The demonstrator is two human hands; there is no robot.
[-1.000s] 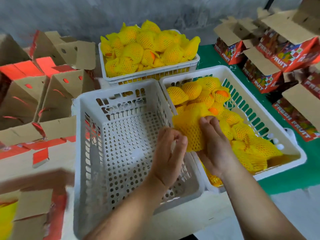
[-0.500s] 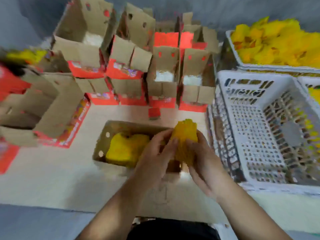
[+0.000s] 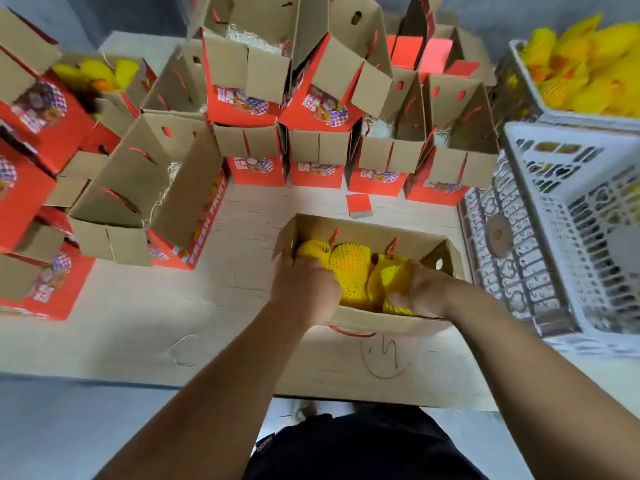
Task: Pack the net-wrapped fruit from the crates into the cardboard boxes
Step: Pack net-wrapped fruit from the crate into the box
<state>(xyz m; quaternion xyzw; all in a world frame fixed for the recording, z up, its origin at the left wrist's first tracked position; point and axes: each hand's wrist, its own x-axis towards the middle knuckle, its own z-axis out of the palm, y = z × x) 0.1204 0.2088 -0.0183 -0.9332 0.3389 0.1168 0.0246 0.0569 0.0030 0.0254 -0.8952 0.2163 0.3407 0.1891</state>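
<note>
Two bare forearms are seen entering from the lower edge of the head view, with no sleeves, gloves, watches or rings worn on them. The left hand (image 3: 304, 289) and the right hand (image 3: 420, 289) are uncovered. A black fabric garment (image 3: 363, 448) is worn on the lower body (a small pale label is stitched near its left edge, its text too blurred to be read).
</note>
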